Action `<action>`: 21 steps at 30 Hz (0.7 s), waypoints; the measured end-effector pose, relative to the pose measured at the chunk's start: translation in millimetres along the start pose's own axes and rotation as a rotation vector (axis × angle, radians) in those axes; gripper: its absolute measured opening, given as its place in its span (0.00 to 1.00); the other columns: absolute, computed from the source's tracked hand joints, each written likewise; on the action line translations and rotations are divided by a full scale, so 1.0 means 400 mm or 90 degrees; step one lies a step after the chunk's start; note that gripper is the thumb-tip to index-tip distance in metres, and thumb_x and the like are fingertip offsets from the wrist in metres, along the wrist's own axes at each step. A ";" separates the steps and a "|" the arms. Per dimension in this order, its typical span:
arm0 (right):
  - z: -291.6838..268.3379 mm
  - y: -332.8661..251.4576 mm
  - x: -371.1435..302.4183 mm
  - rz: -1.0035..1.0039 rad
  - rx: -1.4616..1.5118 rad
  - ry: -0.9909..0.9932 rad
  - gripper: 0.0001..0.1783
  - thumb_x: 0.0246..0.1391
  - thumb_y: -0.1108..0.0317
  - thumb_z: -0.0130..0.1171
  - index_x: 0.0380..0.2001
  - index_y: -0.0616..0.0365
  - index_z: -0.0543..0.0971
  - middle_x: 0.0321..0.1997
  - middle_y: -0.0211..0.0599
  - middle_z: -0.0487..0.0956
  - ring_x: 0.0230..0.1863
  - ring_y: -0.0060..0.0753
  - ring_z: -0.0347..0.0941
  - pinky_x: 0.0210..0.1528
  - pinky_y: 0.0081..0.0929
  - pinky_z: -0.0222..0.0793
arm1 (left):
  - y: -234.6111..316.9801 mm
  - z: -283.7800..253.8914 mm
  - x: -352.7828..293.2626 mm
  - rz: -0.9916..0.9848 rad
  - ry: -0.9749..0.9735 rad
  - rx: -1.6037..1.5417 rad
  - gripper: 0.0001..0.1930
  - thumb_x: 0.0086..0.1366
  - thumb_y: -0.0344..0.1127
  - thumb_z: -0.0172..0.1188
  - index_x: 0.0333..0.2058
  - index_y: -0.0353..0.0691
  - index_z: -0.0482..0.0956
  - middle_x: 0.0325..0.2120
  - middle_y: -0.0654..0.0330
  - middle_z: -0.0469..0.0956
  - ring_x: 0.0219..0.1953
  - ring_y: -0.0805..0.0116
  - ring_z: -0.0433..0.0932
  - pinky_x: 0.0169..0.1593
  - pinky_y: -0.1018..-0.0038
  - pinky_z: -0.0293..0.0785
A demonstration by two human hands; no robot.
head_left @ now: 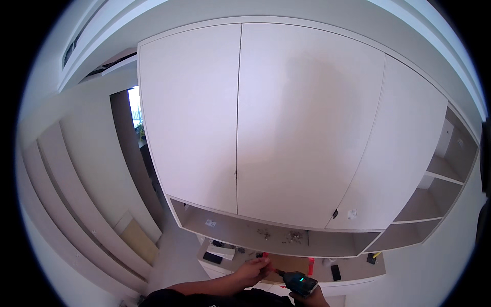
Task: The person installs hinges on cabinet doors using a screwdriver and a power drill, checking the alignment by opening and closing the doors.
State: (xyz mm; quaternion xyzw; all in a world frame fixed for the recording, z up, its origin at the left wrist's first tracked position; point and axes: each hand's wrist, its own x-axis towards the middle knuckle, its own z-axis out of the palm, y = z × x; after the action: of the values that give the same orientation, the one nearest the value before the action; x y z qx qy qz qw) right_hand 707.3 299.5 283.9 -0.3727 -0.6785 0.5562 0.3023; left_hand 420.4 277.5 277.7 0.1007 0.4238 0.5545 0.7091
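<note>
At the bottom of the head view my right hand [316,298] is wrapped round the grip of a dark teal cordless drill [298,282], which has a small green light on it. Its nose points left, toward my left hand [253,271]. The fingers of that hand are closed in a pinch close to the drill's tip. A small reddish piece [271,268] shows between fingertips and tip; its kind is too small to make out. Both hands are in front of a low cabinet [358,270] with loose items on its top.
A large wall cabinet [307,123] with pale doors fills the view. Small hardware [294,237] lies in its open lower shelf. On the low cabinet are a black phone-like slab [335,272], another dark slab [213,257], a white box [221,251], a red strip [311,266] and a tape measure [372,259].
</note>
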 end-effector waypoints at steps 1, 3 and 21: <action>0.008 0.035 -0.012 -0.002 0.007 0.025 0.36 0.43 0.66 0.80 0.56 0.63 0.76 0.47 0.36 0.85 0.49 0.31 0.80 0.54 0.35 0.77 | 0.003 0.001 0.004 0.002 -0.022 -0.006 0.10 0.74 0.40 0.59 0.48 0.43 0.78 0.39 0.64 0.80 0.44 0.72 0.81 0.47 0.76 0.80; 0.039 0.040 -0.015 -0.032 0.010 0.073 0.34 0.44 0.66 0.79 0.54 0.63 0.77 0.47 0.36 0.85 0.48 0.32 0.81 0.53 0.35 0.77 | 0.042 0.040 -0.032 -0.003 -0.047 0.021 0.11 0.75 0.40 0.58 0.50 0.43 0.78 0.42 0.65 0.81 0.43 0.75 0.79 0.47 0.78 0.77; 0.342 -0.188 0.027 -0.131 0.329 0.254 0.24 0.45 0.65 0.70 0.47 0.60 0.78 0.36 0.37 0.81 0.38 0.33 0.80 0.44 0.35 0.77 | 1.229 0.217 -0.386 1.134 0.697 1.214 0.39 0.69 0.51 0.60 0.74 0.47 0.56 0.16 0.62 0.76 0.17 0.60 0.76 0.21 0.62 0.72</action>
State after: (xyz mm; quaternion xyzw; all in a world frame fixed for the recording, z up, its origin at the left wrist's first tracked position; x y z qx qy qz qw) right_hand 575.8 228.6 330.5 -0.3149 -0.4766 0.5924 0.5681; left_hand 133.5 350.8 708.2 0.5392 0.6432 0.2832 -0.4641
